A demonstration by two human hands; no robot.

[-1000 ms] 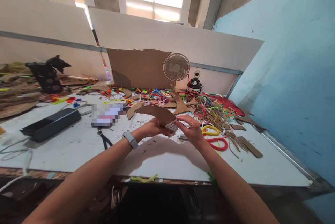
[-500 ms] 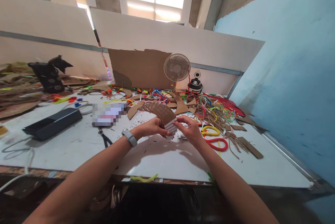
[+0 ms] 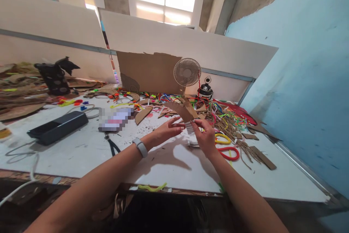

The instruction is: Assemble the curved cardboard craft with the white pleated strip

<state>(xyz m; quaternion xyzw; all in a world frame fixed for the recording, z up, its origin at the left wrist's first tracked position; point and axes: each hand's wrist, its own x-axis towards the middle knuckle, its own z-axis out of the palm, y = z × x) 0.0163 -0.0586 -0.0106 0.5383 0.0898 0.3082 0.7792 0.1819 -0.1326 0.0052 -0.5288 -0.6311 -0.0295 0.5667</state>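
A curved strip of brown cardboard point(image 3: 177, 110) with a white striped end is held above the table, pinched at that end by my right hand point(image 3: 204, 135). Beside its left edge is my left hand point(image 3: 168, 131), thumb and fingers parted with nothing between them; a grey watch point(image 3: 140, 148) is on that wrist. Under and beside my right hand lie scissors with one yellow and one red handle loop point(image 3: 229, 153), the blades partly hidden by the hand. Another cardboard piece point(image 3: 143, 115) lies on the table to the left, among small scraps.
A phone point(image 3: 116, 119) and a dark box-shaped device point(image 3: 57, 127) with a cable lie left. Behind stand a small fan point(image 3: 187, 72) and a cardboard sheet point(image 3: 151, 73). Cardboard shreds and coloured pipe cleaners point(image 3: 218, 111) are heaped at right. A blue wall point(image 3: 305, 80) bounds the right side.
My left hand has let go of the cardboard strip and drawn slightly away, its fingers parting. My right hand keeps the strip, which has shifted right and turned. The view has shifted slightly.
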